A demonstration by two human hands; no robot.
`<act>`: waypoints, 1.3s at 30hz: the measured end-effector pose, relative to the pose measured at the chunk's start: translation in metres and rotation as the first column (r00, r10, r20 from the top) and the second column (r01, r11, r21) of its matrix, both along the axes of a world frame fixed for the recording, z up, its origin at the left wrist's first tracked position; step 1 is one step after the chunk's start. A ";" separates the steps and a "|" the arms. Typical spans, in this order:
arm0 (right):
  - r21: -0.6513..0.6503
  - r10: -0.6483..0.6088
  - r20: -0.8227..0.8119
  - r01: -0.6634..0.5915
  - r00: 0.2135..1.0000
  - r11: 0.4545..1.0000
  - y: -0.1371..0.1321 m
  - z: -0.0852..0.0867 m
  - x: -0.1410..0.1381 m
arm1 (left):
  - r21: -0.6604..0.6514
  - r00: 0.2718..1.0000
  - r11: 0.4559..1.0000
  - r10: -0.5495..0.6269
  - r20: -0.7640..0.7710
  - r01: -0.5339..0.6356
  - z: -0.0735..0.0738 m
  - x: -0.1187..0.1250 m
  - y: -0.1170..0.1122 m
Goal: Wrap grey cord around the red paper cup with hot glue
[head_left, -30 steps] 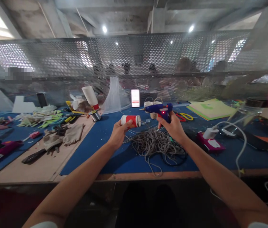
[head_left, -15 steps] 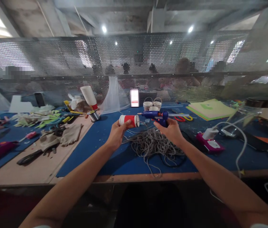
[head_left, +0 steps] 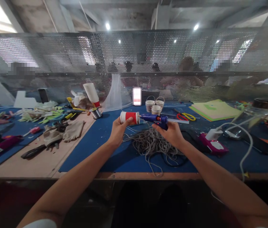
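Observation:
On its side in the air, a red and white paper cup (head_left: 129, 117) is gripped by my left hand (head_left: 119, 130), thumb across the red band. My right hand (head_left: 171, 131) is closed around the handle of a blue hot glue gun (head_left: 155, 119), with a clear glue stick (head_left: 177, 121) sticking out of its back. The gun's nozzle points left and sits at the right end of the cup; whether it touches cannot be made out. Below both hands lies a tangled heap of grey cord (head_left: 156, 144) on the blue mat (head_left: 88, 155).
Behind my hands stand several small cups with handles (head_left: 156, 109), beside red and yellow scissors (head_left: 186, 117). To the left are a tilted stack of paper cups (head_left: 91, 92) and gloves (head_left: 73, 130). A purple power strip (head_left: 213, 144) and coloured paper (head_left: 216, 109) lie right.
The glue gun has come down and left, bringing its nozzle from above the cup's end to the end itself. My left hand still holds the cup. The whole view has shifted slightly.

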State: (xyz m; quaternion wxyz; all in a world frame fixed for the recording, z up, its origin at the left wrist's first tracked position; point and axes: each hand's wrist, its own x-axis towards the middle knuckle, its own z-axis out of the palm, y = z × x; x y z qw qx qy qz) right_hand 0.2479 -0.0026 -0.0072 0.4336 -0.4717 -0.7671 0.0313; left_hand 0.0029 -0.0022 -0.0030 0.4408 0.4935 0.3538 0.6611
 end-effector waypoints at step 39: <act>0.125 0.007 0.089 -0.018 0.996 0.992 0.002 -0.004 0.002 | 0.041 0.998 0.999 0.033 -0.062 -0.031 -0.002 -0.002 0.001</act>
